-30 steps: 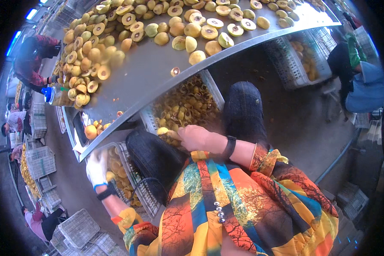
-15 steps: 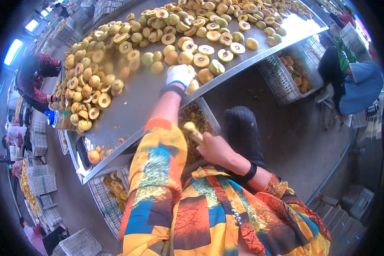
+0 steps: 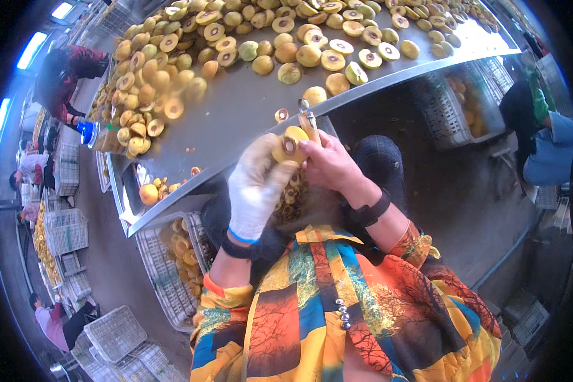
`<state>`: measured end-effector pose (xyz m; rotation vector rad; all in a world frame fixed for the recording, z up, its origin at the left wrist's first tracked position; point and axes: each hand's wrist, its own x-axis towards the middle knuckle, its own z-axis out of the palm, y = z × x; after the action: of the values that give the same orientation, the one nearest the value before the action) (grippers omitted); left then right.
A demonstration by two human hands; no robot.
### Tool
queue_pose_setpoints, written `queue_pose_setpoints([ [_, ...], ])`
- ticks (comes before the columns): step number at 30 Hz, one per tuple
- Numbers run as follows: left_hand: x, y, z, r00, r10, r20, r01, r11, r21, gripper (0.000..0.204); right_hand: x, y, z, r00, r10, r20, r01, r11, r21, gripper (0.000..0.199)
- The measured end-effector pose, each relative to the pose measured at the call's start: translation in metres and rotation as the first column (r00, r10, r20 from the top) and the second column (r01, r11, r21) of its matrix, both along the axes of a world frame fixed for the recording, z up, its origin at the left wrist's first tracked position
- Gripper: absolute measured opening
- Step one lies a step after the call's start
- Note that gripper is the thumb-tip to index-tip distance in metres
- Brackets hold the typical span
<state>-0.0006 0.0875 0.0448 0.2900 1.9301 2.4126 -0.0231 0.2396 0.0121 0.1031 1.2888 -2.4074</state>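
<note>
Two hands meet — gloved left hand (image 3: 258, 188) grips halved fruit (image 3: 291, 144), right hand (image 3: 328, 162) seemingly grips pitting tool (image 3: 308, 120).

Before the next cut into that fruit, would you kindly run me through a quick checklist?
1. Fruit gripped in gloved left hand: ok.
2. Pitting tool held in bare right hand: ok.
3. Tool tip clear of the left hand's fingers: cannot tell.
4. Glove intact: cannot tell.
5. Bare space on the metal table for the finished piece: ok.
6. White crate under the table edge within reach: ok, probably.
</note>
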Motion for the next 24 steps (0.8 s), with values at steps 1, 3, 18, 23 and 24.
queue_pose_setpoints([
  [1,0.005,-0.009,0.007,0.987,0.127,0.095,-0.112,0.983,-0.147,0.048,0.002,-0.002,-0.002,0.998,0.039,-0.050,-0.042,0.997,-0.062,0.029],
  [3,0.000,-0.023,0.002,0.943,0.078,0.324,-0.053,0.995,-0.085,0.062,0.007,-0.008,0.012,0.977,0.199,-0.074,-0.198,0.980,0.014,0.030],
  [18,-0.003,-0.040,-0.010,0.853,0.267,0.448,-0.260,0.962,-0.079,0.069,0.046,-0.039,0.014,0.720,0.566,-0.402,0.288,0.283,0.915,0.024],
  [23,-0.003,-0.046,-0.017,0.867,0.260,0.425,-0.252,0.965,-0.075,0.072,0.053,-0.042,0.015,0.714,0.614,-0.336,0.254,0.220,0.942,0.019],
  [24,-0.003,-0.048,-0.017,0.870,0.236,0.434,-0.216,0.972,-0.096,0.072,0.054,-0.042,0.018,0.718,0.634,-0.286,0.208,0.197,0.958,0.019],
])
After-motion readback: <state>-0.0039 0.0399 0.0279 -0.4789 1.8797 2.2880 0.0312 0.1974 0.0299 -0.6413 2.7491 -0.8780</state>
